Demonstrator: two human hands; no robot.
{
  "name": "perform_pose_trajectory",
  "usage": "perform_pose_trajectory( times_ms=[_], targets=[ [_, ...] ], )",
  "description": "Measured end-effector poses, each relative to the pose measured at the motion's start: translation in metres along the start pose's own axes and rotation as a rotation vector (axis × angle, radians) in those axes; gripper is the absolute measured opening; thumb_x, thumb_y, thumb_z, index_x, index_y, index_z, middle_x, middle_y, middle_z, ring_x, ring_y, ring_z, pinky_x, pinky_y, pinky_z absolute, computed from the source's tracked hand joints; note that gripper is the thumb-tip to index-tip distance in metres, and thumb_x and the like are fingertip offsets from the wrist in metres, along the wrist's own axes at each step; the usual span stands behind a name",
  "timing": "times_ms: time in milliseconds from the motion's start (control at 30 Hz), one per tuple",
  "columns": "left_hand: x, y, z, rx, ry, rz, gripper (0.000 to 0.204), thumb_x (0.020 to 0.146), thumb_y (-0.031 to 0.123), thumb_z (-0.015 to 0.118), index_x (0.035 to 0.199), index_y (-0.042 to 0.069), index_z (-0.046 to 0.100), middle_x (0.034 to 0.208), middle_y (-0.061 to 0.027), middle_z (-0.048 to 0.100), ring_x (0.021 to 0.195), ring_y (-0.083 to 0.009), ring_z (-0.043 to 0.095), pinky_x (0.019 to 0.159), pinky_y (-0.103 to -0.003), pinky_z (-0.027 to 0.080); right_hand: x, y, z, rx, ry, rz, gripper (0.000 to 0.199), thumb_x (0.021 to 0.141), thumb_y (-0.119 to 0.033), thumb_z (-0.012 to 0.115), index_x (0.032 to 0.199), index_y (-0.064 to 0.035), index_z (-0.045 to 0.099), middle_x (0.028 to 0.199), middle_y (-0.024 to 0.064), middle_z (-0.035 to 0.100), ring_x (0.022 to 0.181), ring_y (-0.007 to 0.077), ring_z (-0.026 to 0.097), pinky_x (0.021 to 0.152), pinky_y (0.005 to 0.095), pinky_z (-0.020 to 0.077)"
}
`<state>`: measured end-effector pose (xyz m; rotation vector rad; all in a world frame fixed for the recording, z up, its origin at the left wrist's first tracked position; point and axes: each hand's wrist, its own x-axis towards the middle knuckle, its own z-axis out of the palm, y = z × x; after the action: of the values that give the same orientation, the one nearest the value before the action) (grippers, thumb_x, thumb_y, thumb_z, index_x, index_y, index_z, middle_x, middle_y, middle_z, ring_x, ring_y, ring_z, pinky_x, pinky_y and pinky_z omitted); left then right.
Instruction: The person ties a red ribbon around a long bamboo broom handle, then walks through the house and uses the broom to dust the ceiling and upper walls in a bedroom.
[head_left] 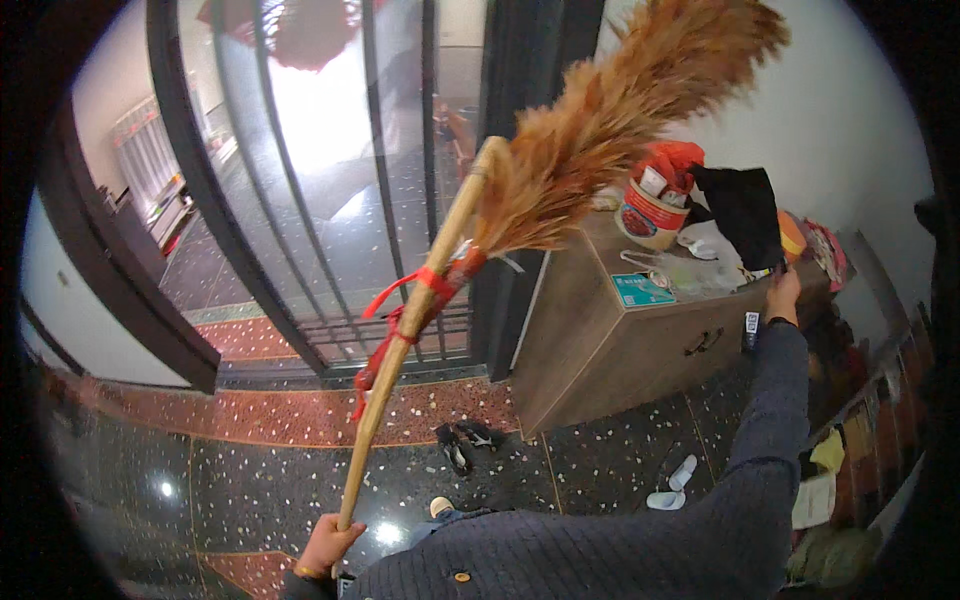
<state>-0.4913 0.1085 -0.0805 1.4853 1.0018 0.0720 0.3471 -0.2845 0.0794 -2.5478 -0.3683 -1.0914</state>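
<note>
Left hand [328,545]: gripping the bottom end of a feather duster [520,180], fingers clenched round its wooden pole, raising it slantwise toward the wall. Right hand [783,293]: reaching out at full arm's length, fingers pinching a black cloth [745,212] and lifting it over the cluttered wooden cabinet [600,340].
</note>
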Motion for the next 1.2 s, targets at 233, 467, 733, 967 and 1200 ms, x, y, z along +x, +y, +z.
perform_pose_trajectory(
  times_ms=[233, 467, 733, 967, 1200],
  targets=[
    [0.002, 0.042, 0.029, -0.034, -0.497, -0.034, 0.026, 0.087, 0.024, 0.061, 0.068, 0.009, 0.054, 0.061, 0.0045, 0.048, 0.056, -0.0082, 0.044, 0.054, -0.025, 0.036, -0.016, -0.041, 0.091, 0.2, -0.381, 0.354, 0.03, 0.09, -0.024, 0.05, 0.103, 0.0016, 0.059, 0.097, 0.0242, 0.063, 0.09, 0.0327, 0.063, 0.07, 0.0428, 0.0488],
    [0.022, 0.068, 0.07, -0.057, -0.61, 0.002, 0.03, 0.091, 0.023, 0.057, 0.066, 0.009, 0.049, 0.059, 0.0058, 0.042, 0.053, -0.0068, 0.037, 0.051, -0.025, 0.031, -0.101, -0.194, -0.006, 0.964, -0.268, -0.01, 0.029, 0.094, -0.026, 0.049, 0.108, -0.0035, 0.059, 0.095, 0.0067, 0.064, 0.09, 0.0225, 0.06, 0.081, 0.037, 0.0474],
    [0.032, 0.077, 0.104, -0.161, -0.775, -0.094, 0.027, 0.092, 0.022, 0.057, 0.07, 0.009, 0.05, 0.059, 0.0047, 0.043, 0.053, -0.0064, 0.039, 0.05, -0.024, 0.031, -0.2, -0.375, -0.14, 2.245, -1.072, -0.076, 0.07, 0.09, -0.055, 0.047, 0.139, -0.0074, 0.03, 0.138, 0.0121, 0.041, 0.121, 0.0255, 0.045, 0.105, 0.0382, 0.0321],
    [0.03, 0.074, 0.109, -0.108, -0.793, -0.117, 0.021, 0.087, 0.023, 0.064, 0.077, 0.008, 0.053, 0.065, 0.0019, 0.048, 0.059, -0.0084, 0.044, 0.051, -0.026, 0.036, -0.199, -0.397, -0.139, 2.291, -0.988, 0.157, 0.052, 0.09, -0.06, 0.038, 0.098, -0.0103, 0.051, 0.085, 0.008, 0.058, 0.094, 0.0255, 0.059, 0.084, 0.0417, 0.0501],
    [0.035, 0.079, 0.115, -0.017, -0.721, -0.07, 0.029, 0.091, 0.023, 0.058, 0.067, 0.01, 0.048, 0.06, 0.005, 0.043, 0.055, -0.0073, 0.039, 0.051, -0.025, 0.032, -0.201, -0.394, -0.13, 2.276, -0.872, 0.324, 0.037, 0.091, -0.047, 0.053, 0.096, -0.0099, 0.049, 0.078, 0.0046, 0.057, 0.069, 0.0166, 0.056, 0.064, 0.0334, 0.0503]
  ],
)
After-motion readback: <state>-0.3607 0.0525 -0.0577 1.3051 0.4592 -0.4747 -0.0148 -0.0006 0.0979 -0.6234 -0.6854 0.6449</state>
